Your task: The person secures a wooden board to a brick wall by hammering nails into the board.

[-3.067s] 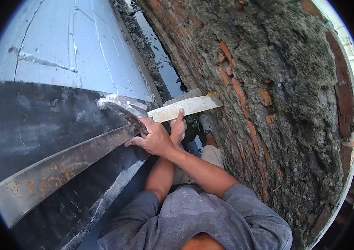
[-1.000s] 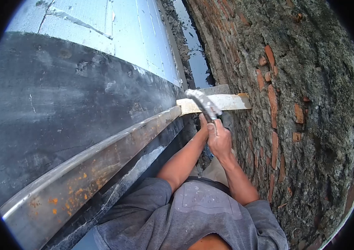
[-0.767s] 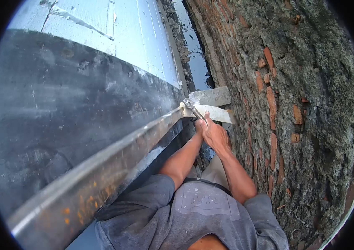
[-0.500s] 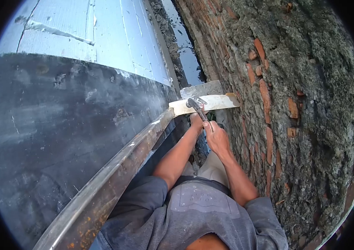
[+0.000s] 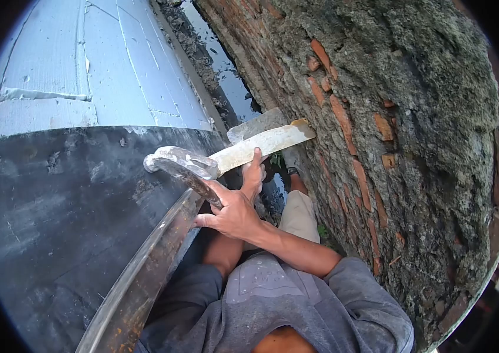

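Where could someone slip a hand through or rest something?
The gap between the white panels and the rough wall, beyond the pale strip, looks open. The black wall beside the metal bar is bare, but maybe too steep. Crowded: around the bar's far end, with hammer, left hand and right hand.

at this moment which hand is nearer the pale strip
Left. The left hand has one of its fingers up against the pale strip; the right hand, gripping the hammer, is lower in the picture, below the strip's left end.

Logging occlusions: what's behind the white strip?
Past the far edge of the white strip, part of a grey slab shows. Its near side is covered; whether the two touch can't be told.
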Available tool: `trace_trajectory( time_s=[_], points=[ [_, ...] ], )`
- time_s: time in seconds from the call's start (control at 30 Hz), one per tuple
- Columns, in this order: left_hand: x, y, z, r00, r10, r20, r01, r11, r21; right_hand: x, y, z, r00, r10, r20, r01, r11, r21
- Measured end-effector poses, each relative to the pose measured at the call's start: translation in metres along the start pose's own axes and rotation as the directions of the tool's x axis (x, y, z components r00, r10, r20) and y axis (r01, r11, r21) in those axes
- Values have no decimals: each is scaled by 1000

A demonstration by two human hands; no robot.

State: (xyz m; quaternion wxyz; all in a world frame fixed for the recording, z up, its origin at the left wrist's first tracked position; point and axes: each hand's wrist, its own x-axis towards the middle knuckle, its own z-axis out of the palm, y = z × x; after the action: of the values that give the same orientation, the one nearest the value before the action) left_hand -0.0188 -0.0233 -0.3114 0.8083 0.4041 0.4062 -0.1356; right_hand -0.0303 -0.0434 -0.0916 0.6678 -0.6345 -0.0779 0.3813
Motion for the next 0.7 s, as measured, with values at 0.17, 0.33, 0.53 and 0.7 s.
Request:
trace_trajectory(
  time_s=[0.17,0.33,0.53,0.7],
  points=[
    [-14,5,6,1000,10,-9,-10,1000,12,2,-2,-8,1000,-28,14,29,992,-121],
    [-17,5,15,999,38,-19,-39,997,-70,5,4,-7,981,-191,-26,183,966,-185],
    [-9,-2,15,997,69,-39,-70,997,-43,10,1,-8,996,-91,11,92,983,-161],
    [6,-22,13,990,71,-118,-69,997,23,13,13,-5,992,-119,28,121,989,-86]
  ],
)
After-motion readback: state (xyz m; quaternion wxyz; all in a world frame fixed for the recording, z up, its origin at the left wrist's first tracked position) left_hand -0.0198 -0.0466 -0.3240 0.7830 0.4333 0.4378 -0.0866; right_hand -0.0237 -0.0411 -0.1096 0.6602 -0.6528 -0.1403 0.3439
